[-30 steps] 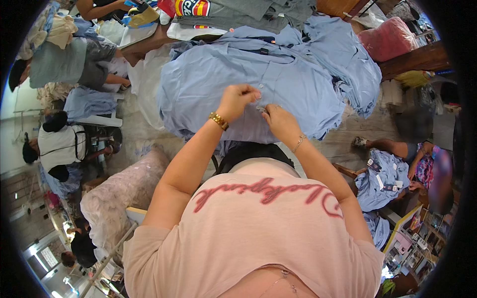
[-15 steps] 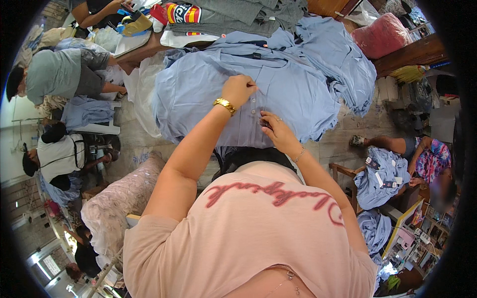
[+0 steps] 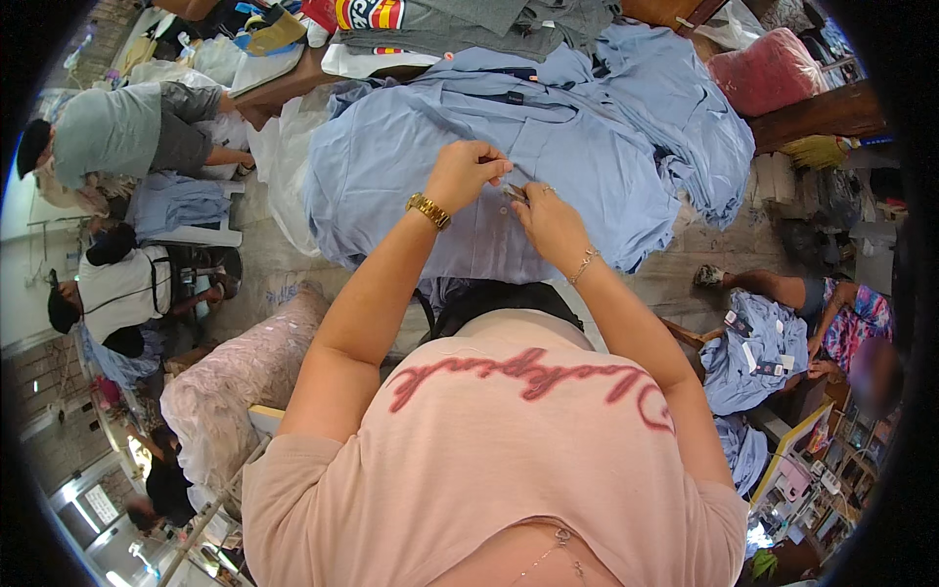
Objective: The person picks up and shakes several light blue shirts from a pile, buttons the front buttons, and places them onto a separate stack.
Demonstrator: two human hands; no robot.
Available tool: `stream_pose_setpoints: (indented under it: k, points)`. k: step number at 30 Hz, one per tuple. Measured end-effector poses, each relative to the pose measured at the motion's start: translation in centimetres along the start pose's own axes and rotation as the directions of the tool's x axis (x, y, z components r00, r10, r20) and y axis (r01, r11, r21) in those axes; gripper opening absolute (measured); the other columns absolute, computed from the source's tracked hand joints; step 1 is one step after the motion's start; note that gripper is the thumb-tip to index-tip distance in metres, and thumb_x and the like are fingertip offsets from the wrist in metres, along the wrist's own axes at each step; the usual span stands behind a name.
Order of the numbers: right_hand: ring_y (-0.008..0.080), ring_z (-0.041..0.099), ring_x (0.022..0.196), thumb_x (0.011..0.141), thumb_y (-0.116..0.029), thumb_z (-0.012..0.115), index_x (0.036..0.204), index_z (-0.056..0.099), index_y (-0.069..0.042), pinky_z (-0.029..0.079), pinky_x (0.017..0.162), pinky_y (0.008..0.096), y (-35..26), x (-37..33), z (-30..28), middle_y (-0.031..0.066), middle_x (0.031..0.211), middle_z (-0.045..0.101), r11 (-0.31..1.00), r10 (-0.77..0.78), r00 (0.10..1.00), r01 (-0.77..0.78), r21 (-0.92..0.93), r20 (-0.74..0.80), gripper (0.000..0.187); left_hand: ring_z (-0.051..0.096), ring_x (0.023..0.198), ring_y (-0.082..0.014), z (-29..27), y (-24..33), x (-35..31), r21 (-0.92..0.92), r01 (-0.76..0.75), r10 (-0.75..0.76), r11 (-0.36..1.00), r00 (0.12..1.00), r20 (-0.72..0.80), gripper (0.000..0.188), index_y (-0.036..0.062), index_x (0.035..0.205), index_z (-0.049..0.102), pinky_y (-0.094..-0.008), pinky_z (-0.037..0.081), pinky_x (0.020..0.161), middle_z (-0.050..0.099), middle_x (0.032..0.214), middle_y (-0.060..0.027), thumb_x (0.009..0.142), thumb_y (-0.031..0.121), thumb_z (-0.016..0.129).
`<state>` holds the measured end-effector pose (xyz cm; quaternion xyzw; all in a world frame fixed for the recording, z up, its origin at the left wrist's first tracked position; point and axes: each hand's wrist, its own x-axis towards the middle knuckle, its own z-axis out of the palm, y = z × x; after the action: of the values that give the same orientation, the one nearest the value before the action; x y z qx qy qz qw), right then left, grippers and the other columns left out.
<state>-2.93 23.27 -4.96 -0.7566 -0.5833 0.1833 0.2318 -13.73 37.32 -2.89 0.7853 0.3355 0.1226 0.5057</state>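
Note:
A light blue button-front shirt lies spread before me on a pile of similar shirts, its row of buttons running down the middle. Over the upper part of the button strip, my left hand, a gold watch on its wrist, is closed in a pinch. What its fingertips grip is too small to make out. My right hand is closed round a small dark tool, whose tip points toward the left fingertips. The tool's exact kind is mostly hidden by the fingers.
Folded grey garments lie beyond the shirts. A red wrapped bundle is at far right. A plastic-wrapped bale stands at my left. People work on both sides; one at right handles blue garments.
My right hand has moved up and slightly right along the button strip, bringing the tool close to the left fingertips. My left hand has shifted only slightly and stays pinched.

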Motion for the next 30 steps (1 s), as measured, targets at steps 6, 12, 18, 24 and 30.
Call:
stream_pose_setpoints:
  k: [6,12,18,24,30]
  points:
    - [0.0342,0.056,0.078,0.085,-0.023,0.046,0.092,0.05,-0.001,0.045,0.066,0.0419,0.0,0.5,0.5,0.0166,0.087,0.055,0.998,0.063,0.997,-0.064,0.028,0.041,0.023,0.058,0.055,-0.0096,0.4,-1.4,0.8,-0.301,0.0,-0.044,0.954,0.989,-0.141,0.018,-0.0022,0.079,0.064,-0.0229,0.043,0.052,0.062,0.064,-0.009,0.074,0.015,0.064]
    - [0.0329,0.054,0.084,0.085,-0.021,0.048,0.099,0.049,0.001,0.043,0.07,0.0391,1.1,-0.7,0.8,0.0179,0.092,0.054,0.961,0.0,0.996,0.025,0.277,-0.09,0.026,0.06,0.062,-0.017,0.5,-2.4,2.3,0.237,-0.138,0.176,0.962,0.973,-0.148,0.018,0.001,0.083,0.064,-0.0275,0.046,0.059,0.063,0.071,-0.011,0.074,0.017,0.063]
    - [0.033,0.052,0.085,0.085,-0.021,0.049,0.1,0.048,0.001,0.043,0.072,0.0379,2.2,-0.9,1.2,0.0182,0.091,0.052,0.914,0.0,0.998,0.027,0.405,-0.068,0.027,0.059,0.059,-0.0188,1.7,-2.1,3.2,0.462,-0.178,0.205,0.869,0.979,-0.008,0.02,0.0015,0.079,0.064,-0.0298,0.046,0.057,0.063,0.071,-0.0102,0.072,0.021,0.064]
    - [0.0334,0.055,0.079,0.085,-0.024,0.048,0.094,0.05,-0.001,0.045,0.067,0.0399,2.0,0.7,-0.3,0.0155,0.088,0.054,0.997,0.042,0.994,-0.035,0.071,-0.1,0.025,0.057,0.055,-0.0147,0.4,-2.1,3.4,0.077,0.063,-0.065,0.995,0.998,0.023,0.022,-0.0003,0.081,0.063,-0.0267,0.044,0.054,0.062,0.065,-0.0095,0.074,0.021,0.064]
    - [0.0325,0.056,0.077,0.083,-0.024,0.048,0.088,0.05,-0.002,0.046,0.062,0.041,0.7,2.3,-1.8,0.0144,0.088,0.055,0.998,0.032,0.999,-0.031,-0.053,0.023,0.022,0.058,0.055,-0.0125,1.1,-1.7,3.4,0.22,0.028,-0.022,0.975,0.999,-0.029,0.019,-0.0009,0.079,0.062,-0.0254,0.044,0.052,0.062,0.065,-0.0091,0.075,0.018,0.063]
